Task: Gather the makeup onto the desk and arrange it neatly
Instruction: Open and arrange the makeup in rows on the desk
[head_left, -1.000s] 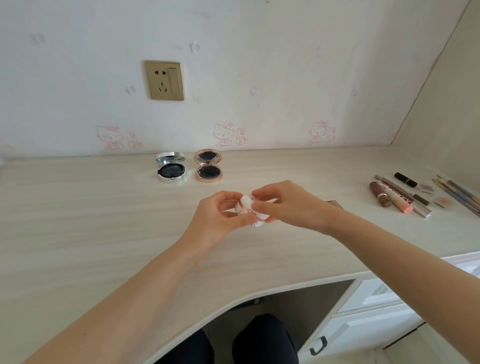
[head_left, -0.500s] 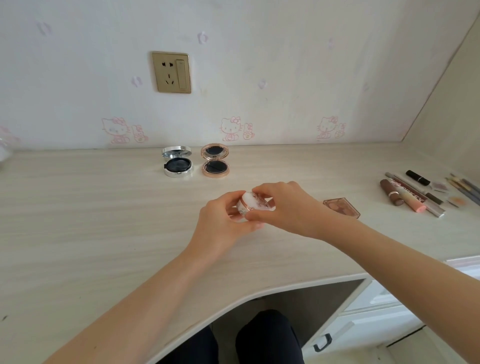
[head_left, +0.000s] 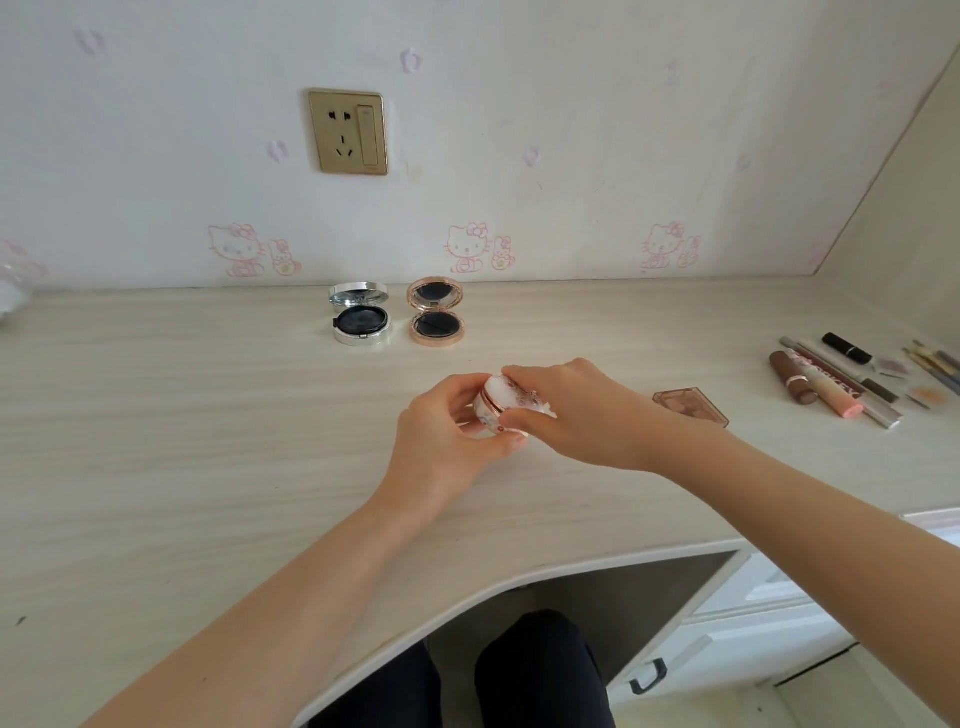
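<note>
Pale desk (head_left: 208, 467) (cartoon-cat wallpaper (head_left: 571, 130))

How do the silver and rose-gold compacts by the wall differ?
The silver compact has a chrome-coloured case; the rose-gold compact a pinkish-gold one. The silver compact sits left of the rose-gold compact, apart. The silver compact's base looks thicker than the rose-gold compact's. Both lie open, lids raised, dark insides showing.

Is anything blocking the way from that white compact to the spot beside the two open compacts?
Nothing visible. Left hand and right hand hold the white compact over bare desk. The silver compact and gold compact sit behind, and the eyeshadow palette lies off to the right.
</note>
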